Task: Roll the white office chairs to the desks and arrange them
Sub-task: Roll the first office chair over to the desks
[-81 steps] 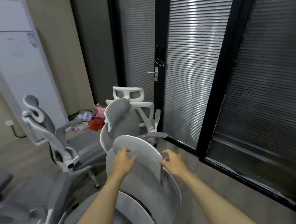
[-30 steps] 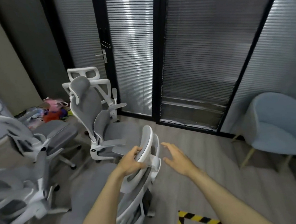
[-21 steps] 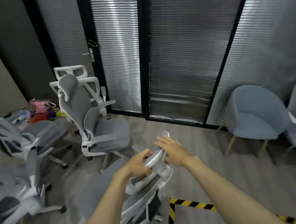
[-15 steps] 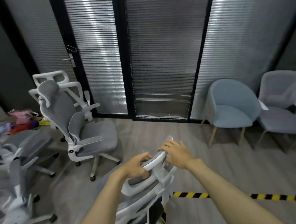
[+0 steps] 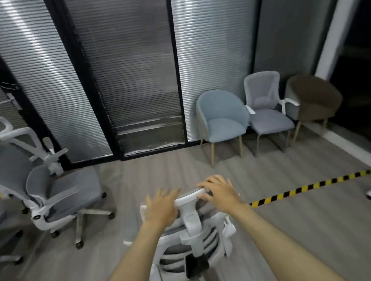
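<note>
Two bare forearms — no sleeves, no gloves — end in the left hand (image 5: pixel 161 207) and right hand (image 5: pixel 221 193) (wrists unadorned too).
</note>
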Tool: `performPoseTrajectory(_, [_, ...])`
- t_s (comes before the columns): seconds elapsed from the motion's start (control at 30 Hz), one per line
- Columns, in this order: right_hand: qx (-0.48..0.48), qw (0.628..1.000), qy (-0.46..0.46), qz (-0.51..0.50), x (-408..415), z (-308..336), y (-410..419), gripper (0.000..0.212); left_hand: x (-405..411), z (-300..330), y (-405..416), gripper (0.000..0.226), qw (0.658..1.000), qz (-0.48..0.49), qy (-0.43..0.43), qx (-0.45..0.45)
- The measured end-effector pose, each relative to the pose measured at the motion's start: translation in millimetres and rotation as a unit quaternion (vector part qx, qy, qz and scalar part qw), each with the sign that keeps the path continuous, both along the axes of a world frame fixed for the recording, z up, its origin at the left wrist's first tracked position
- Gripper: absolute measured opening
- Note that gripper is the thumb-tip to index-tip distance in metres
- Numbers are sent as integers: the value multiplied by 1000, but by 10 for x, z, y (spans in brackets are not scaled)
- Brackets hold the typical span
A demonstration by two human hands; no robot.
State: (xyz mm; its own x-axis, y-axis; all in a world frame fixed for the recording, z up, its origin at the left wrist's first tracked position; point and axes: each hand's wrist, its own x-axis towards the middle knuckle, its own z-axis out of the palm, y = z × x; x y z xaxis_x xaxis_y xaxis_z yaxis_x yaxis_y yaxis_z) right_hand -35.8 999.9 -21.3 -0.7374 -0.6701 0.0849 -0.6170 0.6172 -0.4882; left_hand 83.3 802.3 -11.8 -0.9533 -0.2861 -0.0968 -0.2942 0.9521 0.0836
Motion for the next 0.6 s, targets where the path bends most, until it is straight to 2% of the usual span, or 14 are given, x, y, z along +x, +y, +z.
performPoseTrajectory(0.07, [-21,999,26,-21,25,-96,383,36,38,-135,381,74,994,35,101,-2])
performPoseTrajectory(0.13, [-30,998,42,-32,59,-173,737,34,44,-221,706,62,982,51,178,43])
performPoseTrajectory(0.23, [-63,996,34,-55,128,-232,1241,29,-65,-224,1076,48,977,24,178,111])
performPoseTrajectory(0.37, [-102,989,25,-103,203,-292,1977,34,-323,-338,1458,46,959,-135,169,183])
performPoseTrajectory(0.47, [-134,980,27,-144,241,-295,2539,36,-439,-215,1930,48,942,-181,139,248])
performPoseTrajectory(0.6, [-154,968,20,-197,205,-254,3225,34,-696,-102,2567,48,937,-228,99,244])
